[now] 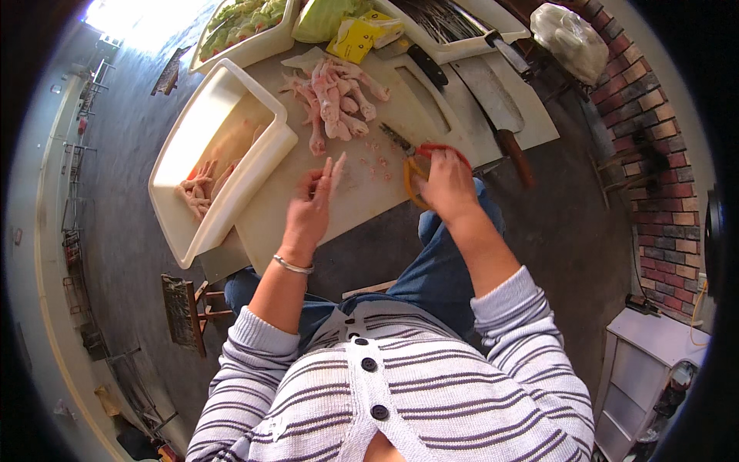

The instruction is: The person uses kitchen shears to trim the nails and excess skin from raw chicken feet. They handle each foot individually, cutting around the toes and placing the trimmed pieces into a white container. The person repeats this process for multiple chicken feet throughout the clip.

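My left hand is above the near part of a white cutting board, its fingers pinching a small pale piece, perhaps a chicken foot part. In my right hand is a pair of scissors with one red and one orange handle, blades pointing toward a pile of raw chicken feet. Small pinkish scraps lie on the board between my hands. At the left, a white plastic bin holds several more chicken feet.
A wooden-handled cleaver and a black-handled knife lie at the right. Behind are a bin of vegetables, a cabbage, a yellow packet and a tray of skewers. A low stool stands at the left.
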The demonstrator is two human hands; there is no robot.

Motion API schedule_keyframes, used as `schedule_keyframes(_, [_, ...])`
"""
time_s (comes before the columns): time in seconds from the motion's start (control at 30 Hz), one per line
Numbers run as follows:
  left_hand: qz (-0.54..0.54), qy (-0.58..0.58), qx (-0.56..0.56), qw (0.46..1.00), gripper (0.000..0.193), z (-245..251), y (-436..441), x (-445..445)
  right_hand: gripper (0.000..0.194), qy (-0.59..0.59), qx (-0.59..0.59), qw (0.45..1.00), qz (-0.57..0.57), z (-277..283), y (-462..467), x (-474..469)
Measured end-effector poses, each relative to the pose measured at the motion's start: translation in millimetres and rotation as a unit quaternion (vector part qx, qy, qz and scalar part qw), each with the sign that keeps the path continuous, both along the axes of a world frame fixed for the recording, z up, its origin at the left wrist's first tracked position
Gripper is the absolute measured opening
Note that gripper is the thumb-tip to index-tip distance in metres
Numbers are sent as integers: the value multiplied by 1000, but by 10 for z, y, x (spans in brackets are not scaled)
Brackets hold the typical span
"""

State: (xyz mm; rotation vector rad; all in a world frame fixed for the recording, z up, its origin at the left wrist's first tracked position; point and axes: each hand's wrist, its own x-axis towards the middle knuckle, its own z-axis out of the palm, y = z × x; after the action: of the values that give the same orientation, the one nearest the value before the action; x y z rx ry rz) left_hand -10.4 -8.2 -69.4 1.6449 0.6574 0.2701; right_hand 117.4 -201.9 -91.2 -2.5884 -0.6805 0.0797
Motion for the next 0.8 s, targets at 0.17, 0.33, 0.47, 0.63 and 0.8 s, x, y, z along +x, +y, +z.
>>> schedule_keyframes(0.17, [6, -23, 59, 998, 22, 87, 334, -380, 31, -95, -39, 993, 51, -32, 96, 285])
schedule_keyframes(0.33, [-26, -118, 52, 991, 22, 605, 495, -637, 24, -114, 179, 977, 16, 208, -75, 174])
schedule_keyframes(0.47, [106, -129, 196, 966, 29, 1055, 854, -581, 29, -1, 333, 940, -69, 203, -253, 42])
schedule_keyframes(0.63, [216, -176, 247, 928, 40, 1639, 1502, -219, 31, 185, 448, 861, -155, 205, -470, -39])
schedule_keyframes(0.8, [84, -135, 93, 983, 32, 1597, 1461, 598, 37, 265, 486, 807, -206, 333, -539, -126])
